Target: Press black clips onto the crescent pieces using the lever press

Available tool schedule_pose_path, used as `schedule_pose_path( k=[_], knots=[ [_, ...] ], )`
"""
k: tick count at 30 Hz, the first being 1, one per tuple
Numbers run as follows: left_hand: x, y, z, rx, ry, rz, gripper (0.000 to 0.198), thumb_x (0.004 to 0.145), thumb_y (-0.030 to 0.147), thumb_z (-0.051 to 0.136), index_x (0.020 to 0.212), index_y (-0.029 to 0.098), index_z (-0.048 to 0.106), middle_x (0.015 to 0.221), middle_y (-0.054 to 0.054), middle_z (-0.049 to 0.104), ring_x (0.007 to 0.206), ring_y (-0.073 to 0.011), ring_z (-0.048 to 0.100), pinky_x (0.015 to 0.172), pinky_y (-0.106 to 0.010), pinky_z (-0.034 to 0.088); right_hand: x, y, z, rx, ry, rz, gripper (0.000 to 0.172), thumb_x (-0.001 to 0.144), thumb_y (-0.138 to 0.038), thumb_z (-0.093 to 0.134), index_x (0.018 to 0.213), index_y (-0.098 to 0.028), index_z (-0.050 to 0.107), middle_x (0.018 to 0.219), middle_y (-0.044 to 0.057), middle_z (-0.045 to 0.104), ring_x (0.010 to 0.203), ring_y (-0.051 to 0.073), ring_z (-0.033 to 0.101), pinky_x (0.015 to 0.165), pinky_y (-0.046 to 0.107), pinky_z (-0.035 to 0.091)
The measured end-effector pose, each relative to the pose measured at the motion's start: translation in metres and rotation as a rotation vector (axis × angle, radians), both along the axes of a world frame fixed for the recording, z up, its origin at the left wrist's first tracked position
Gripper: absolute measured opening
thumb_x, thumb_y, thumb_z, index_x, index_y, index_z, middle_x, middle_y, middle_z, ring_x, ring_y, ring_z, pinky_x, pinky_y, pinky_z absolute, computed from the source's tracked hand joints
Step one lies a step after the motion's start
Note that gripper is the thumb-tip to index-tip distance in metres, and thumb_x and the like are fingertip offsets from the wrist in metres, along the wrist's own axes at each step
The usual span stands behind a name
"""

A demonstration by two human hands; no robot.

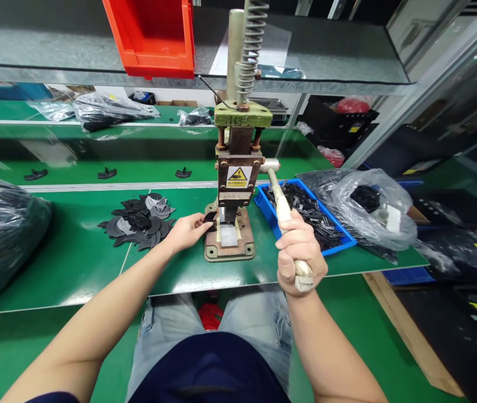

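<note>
My left hand [191, 230] pinches a small flat black piece [210, 218] at the left side of the hand press [238, 179], close under its ram. My right hand [301, 252] is wrapped round the press lever [279, 196], which slants down toward me from the press's right side. A pale block [229, 235] sits on the press base [244, 240] below the ram. Left of my left hand lies a loose pile of flat black and grey curved pieces [140, 221]. To the right of the press, a blue tray [339, 243] holds many small black parts.
A large plastic bag of dark parts [7, 235] stands at the left. Another clear bag [373, 210] lies beyond the blue tray. Several black parts [107, 173] sit along the green conveyor behind. A red bin [160, 64] juts from the shelf overhead.
</note>
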State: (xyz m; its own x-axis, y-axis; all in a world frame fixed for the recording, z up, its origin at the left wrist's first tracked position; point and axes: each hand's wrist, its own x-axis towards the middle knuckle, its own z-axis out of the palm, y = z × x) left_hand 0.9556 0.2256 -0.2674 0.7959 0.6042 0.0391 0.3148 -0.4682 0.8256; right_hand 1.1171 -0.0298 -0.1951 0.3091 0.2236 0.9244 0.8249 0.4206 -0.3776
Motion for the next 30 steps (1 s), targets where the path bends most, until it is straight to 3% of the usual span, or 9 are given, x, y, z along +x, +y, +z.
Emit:
schedule_pose_path(
  k=[4,8,17,25,30],
  knots=[
    [0.009,-0.001,0.0,-0.299,-0.088,-0.018,0.047,0.092,0.067,0.068,0.088,0.021,0.058,0.068,-0.001,0.069,0.057,-0.0148,0.064,0.057,-0.027,0.05,0.001,-0.001,0.0,-0.021,-0.015,0.0,0.013,0.095,-0.035,0.064,0.083,-0.03,0.061,0.079,-0.001,0.067,0.101,0.026,0.074,0.117,0.071,0.054],
    [0.021,-0.003,0.007,-0.431,-0.052,-0.053,0.051,0.086,0.065,0.079,0.091,0.021,0.054,0.062,0.002,0.067,0.051,-0.0129,0.062,0.051,-0.024,0.049,0.0,0.001,0.0,0.002,-0.004,0.001,0.013,0.095,-0.034,0.063,0.083,-0.03,0.061,0.078,0.0,0.067,0.1,0.027,0.074,0.116,0.068,0.055],
    [0.05,-0.004,0.004,-0.534,0.061,-0.053,0.04,0.088,0.043,0.086,0.09,0.02,0.053,0.055,0.005,0.061,0.043,-0.0102,0.058,0.043,-0.018,0.043,-0.002,0.008,0.002,0.107,-0.005,0.061,0.01,0.088,-0.023,0.067,0.08,-0.026,0.062,0.079,-0.001,0.068,0.097,0.025,0.072,0.113,0.066,0.055],
    [0.064,0.0,0.029,-0.527,0.28,-0.074,0.021,0.09,0.025,0.08,0.094,0.021,0.059,0.051,0.006,0.055,0.04,-0.0101,0.051,0.039,-0.019,0.036,-0.003,0.009,0.0,0.118,0.017,0.058,0.013,0.089,-0.023,0.066,0.078,-0.026,0.06,0.078,-0.002,0.067,0.097,0.024,0.072,0.113,0.064,0.056],
    [0.069,-0.006,0.038,-0.512,0.315,-0.076,0.021,0.088,0.023,0.08,0.091,0.021,0.059,0.048,0.007,0.052,0.039,-0.0099,0.048,0.04,-0.019,0.035,-0.001,0.006,0.001,0.081,-0.012,0.046,0.011,0.091,-0.025,0.067,0.081,-0.025,0.062,0.079,-0.001,0.068,0.098,0.024,0.073,0.113,0.066,0.057]
  ],
)
